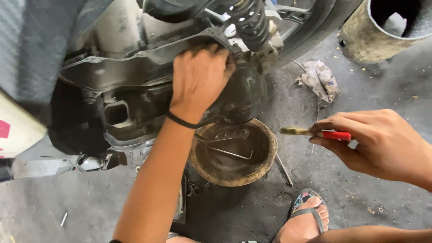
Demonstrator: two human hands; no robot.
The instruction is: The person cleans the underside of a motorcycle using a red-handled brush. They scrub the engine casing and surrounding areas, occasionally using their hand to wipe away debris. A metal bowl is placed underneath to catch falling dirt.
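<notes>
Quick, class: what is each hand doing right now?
Left hand: fingers curled, gripping the dark engine part of the motorbike.
Right hand: closed on a red-handled brush.

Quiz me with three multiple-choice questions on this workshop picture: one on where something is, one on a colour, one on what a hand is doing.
1. Where is the dirty round pan?
A. on the floor under the engine
B. in the drum
C. on the foot

2. What colour is the brush handle?
A. blue
B. red
C. green

3. What is the left hand doing?
A. hanging free
B. holding a rag
C. pressing on the engine

Answers: 1 A, it sits below the casing; 2 B, red shows in the right hand; 3 C, its fingers rest on metal.
</notes>
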